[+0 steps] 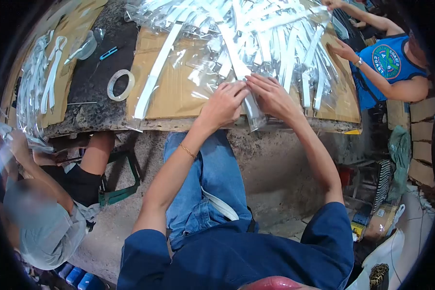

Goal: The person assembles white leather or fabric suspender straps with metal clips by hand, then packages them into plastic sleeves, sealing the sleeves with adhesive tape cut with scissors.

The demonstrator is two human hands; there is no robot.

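Observation:
A white strap in a clear plastic sleeve (pixel 233 57) runs from the pile down to the table's near edge, between my hands. My left hand (pixel 224 102) is closed on its left side, fingers bent and their tips hidden against the plastic. From the right, my right hand (pixel 274 99) pinches the same sleeve, fingertips close to those of my left. The sleeve's lower end (pixel 254 118) hangs slightly past the cardboard edge. Another sleeved white strap (pixel 155 72) lies apart, to the left of my left hand.
Cardboard (pixel 179 104) covers the table under a heap of sleeved white straps (pixel 275 29). A tape roll (pixel 121 85), a blue cutter (pixel 108 53) and more straps (pixel 34 82) lie leftward. Co-workers sit at left, in a grey shirt (pixel 53 237), and right, in a blue tank top (pixel 386 63).

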